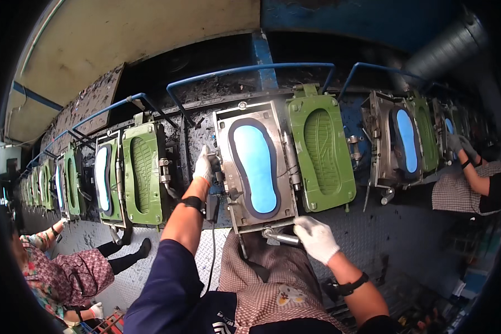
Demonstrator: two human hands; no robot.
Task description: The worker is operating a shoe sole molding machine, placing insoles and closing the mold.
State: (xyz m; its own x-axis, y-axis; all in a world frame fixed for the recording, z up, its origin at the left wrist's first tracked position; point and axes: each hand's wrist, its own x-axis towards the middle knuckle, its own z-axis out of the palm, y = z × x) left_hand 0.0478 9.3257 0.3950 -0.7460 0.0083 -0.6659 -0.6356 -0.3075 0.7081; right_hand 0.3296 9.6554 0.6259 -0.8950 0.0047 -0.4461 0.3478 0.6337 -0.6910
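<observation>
Blue sole (254, 167), on metal plate (271, 127), between gloved hands (203, 166) (317, 240)

sole piece (256, 170): light blue, dark border | mould panel (322, 150): green | apron (295, 273): brown-white check | railing (250, 68): blue

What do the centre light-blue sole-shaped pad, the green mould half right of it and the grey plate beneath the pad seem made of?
Light-blue sole-shaped pad: perhaps foam or rubber, matt; even surface, no weave visible.
Green tread-patterned mould half: probably painted metal; uniform colour, small pale marks.
Grey rectangular plate: bare metal, likely steel; dull sheen, stained.
</observation>
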